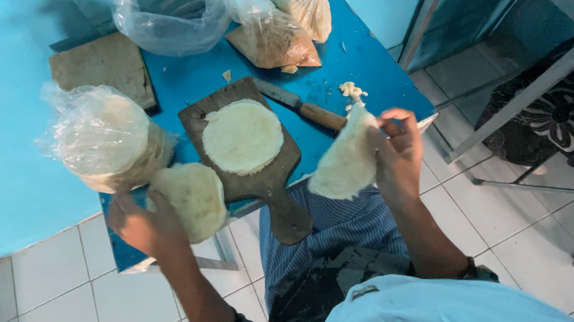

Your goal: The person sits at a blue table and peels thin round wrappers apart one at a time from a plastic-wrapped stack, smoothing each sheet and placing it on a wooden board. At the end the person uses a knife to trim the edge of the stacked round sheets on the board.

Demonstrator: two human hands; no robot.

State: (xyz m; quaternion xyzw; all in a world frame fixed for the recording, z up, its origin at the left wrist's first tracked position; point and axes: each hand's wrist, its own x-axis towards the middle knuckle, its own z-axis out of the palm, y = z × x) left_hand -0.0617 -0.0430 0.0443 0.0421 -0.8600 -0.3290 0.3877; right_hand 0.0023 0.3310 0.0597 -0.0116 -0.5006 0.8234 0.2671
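Blue table [355, 56], flatbread [194, 198] half behind left hand [143, 228]

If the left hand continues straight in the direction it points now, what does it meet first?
Probably the clear plastic bag of pale dough, just beyond the left hand, which holds a flat dough piece. Depth is unclear; it might pass above.

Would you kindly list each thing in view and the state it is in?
Left hand: holding a pale dough round.
Right hand: gripping a folded dough sheet.
Wooden board: on the blue table, a flat dough disc lying on it.
Knife: lying flat beside the board.
Clear bag of rounds: open.
Filled bags: tied shut.
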